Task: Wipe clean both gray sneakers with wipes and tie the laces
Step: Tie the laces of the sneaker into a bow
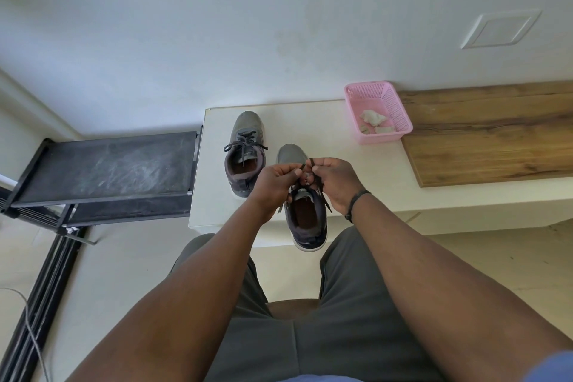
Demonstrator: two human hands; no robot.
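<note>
Two gray sneakers stand on a white bench top [310, 121]. The far left sneaker [246, 133] has its dark laces tied in a bow. The near right sneaker [305, 217] sits at the bench's front edge, heel toward me. My left hand [276, 180] and my right hand [336, 180] meet above its tongue. Each hand pinches a dark lace [310, 162] between thumb and fingers. One lace end hangs down past my right wrist. The hands hide the sneaker's lacing.
A pink plastic basket [400, 115] with crumpled used wipes [373, 118] stands at the back right of the bench. A wooden board [496, 133] lies to its right. A black rack [105, 170] stands left of the bench. My knees are below the bench edge.
</note>
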